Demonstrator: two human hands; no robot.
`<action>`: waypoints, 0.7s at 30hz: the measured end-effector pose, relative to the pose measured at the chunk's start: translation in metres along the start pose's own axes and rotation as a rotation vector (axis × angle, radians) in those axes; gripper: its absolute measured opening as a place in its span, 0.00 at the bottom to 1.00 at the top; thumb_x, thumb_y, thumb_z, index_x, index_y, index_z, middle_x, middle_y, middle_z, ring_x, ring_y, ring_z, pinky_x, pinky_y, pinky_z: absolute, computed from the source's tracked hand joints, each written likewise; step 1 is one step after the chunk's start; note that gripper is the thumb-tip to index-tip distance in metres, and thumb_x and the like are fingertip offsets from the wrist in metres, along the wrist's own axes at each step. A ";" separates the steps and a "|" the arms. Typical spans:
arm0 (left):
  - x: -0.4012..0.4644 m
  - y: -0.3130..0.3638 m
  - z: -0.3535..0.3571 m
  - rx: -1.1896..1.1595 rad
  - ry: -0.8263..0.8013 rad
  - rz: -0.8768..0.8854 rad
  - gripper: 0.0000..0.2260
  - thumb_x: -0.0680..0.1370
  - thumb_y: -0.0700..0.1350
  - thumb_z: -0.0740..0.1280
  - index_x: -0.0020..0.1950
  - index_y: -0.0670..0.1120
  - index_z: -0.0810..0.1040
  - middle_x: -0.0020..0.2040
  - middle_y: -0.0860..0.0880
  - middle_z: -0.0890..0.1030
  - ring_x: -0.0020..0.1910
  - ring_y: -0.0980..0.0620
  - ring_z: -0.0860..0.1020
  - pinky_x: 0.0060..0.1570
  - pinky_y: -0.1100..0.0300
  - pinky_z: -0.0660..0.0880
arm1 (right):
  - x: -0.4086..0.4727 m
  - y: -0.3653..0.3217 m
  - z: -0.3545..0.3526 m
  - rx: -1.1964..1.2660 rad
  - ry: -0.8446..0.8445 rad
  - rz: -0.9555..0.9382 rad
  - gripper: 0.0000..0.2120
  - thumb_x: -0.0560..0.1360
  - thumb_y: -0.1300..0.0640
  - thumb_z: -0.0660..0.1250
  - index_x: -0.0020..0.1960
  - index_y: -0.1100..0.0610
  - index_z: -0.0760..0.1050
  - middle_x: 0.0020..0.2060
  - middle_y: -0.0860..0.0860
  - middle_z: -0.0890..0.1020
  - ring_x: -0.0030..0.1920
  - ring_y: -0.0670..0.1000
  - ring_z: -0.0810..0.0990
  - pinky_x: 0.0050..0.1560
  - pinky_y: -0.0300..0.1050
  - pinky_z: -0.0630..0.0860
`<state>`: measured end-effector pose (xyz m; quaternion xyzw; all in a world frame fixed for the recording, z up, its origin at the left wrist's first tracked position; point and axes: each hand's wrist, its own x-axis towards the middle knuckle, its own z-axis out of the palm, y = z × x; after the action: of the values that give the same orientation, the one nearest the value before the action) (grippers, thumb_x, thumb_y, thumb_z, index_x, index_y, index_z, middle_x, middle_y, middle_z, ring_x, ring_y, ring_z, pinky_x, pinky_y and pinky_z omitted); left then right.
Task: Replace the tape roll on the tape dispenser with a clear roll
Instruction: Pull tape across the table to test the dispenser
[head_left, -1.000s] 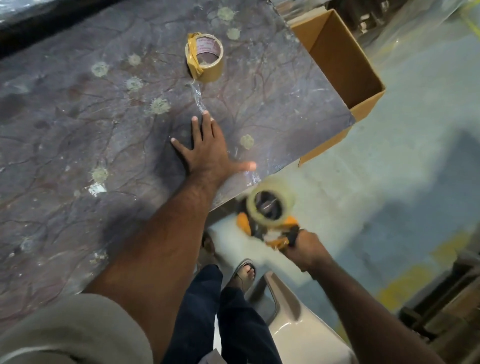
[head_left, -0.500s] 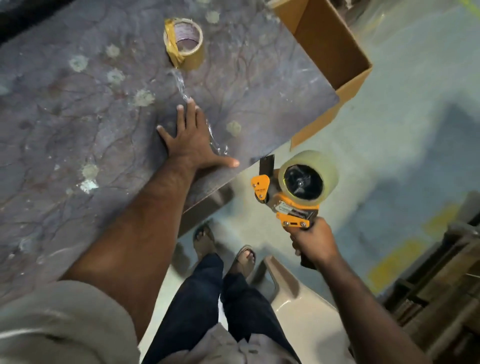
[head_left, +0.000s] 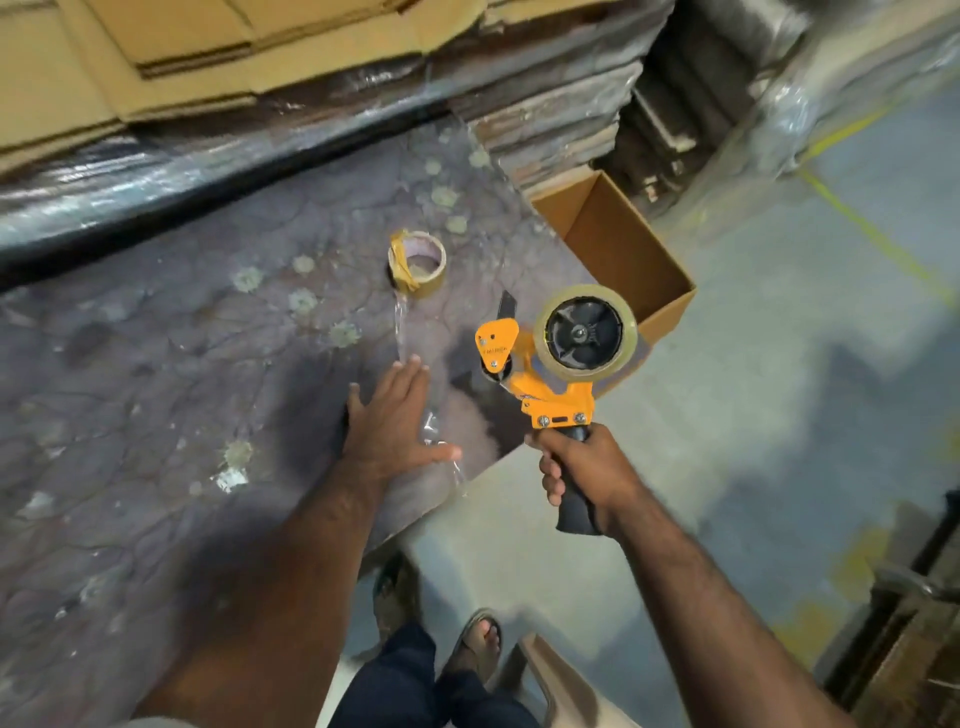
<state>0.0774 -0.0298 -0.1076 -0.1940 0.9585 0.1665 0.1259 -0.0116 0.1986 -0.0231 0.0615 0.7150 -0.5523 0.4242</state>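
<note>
My right hand (head_left: 584, 475) grips the black handle of an orange tape dispenser (head_left: 535, 376), held upright above the table's near corner. A clear tape roll (head_left: 584, 332) sits on its black hub. My left hand (head_left: 392, 426) lies flat with fingers spread on the mottled grey table (head_left: 156, 389), pressing on a crumpled strip of clear tape (head_left: 402, 327). That strip runs from under my palm up to a yellowish tape roll (head_left: 417, 263), which stands on the table beyond my fingers.
An open cardboard box (head_left: 618, 244) hangs at the table's right edge. Flat cardboard sheets (head_left: 182, 57) and wrapped stacks line the far side. A beige chair back (head_left: 566, 686) and my sandalled feet are below, on the concrete floor.
My right hand has raised the dispenser from below the table edge up beside my left hand. The camera has tilted up, showing more of the table's far side. My left hand stays flat.
</note>
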 end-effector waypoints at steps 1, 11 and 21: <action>-0.002 -0.002 0.005 0.009 0.115 0.045 0.52 0.65 0.74 0.70 0.80 0.46 0.61 0.83 0.47 0.59 0.81 0.47 0.57 0.71 0.31 0.60 | -0.001 -0.007 0.002 -0.016 0.004 -0.005 0.06 0.76 0.64 0.68 0.42 0.64 0.78 0.23 0.54 0.70 0.21 0.52 0.66 0.25 0.43 0.68; -0.008 -0.002 -0.017 -0.334 0.291 -0.379 0.33 0.65 0.79 0.64 0.49 0.51 0.68 0.46 0.46 0.83 0.49 0.40 0.81 0.48 0.48 0.75 | 0.005 -0.037 0.002 -0.136 -0.019 -0.051 0.06 0.77 0.64 0.67 0.44 0.66 0.79 0.24 0.56 0.70 0.21 0.52 0.67 0.26 0.44 0.69; -0.009 0.014 -0.032 -0.652 0.415 -0.650 0.24 0.69 0.64 0.75 0.35 0.49 0.67 0.32 0.47 0.78 0.34 0.43 0.78 0.36 0.50 0.75 | 0.071 -0.064 -0.030 -0.413 -0.036 -0.137 0.11 0.72 0.55 0.71 0.39 0.63 0.79 0.27 0.59 0.76 0.24 0.58 0.73 0.29 0.52 0.76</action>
<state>0.0739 -0.0266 -0.0722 -0.5408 0.7515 0.3673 -0.0892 -0.1080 0.1723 -0.0227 -0.0853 0.8078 -0.4227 0.4020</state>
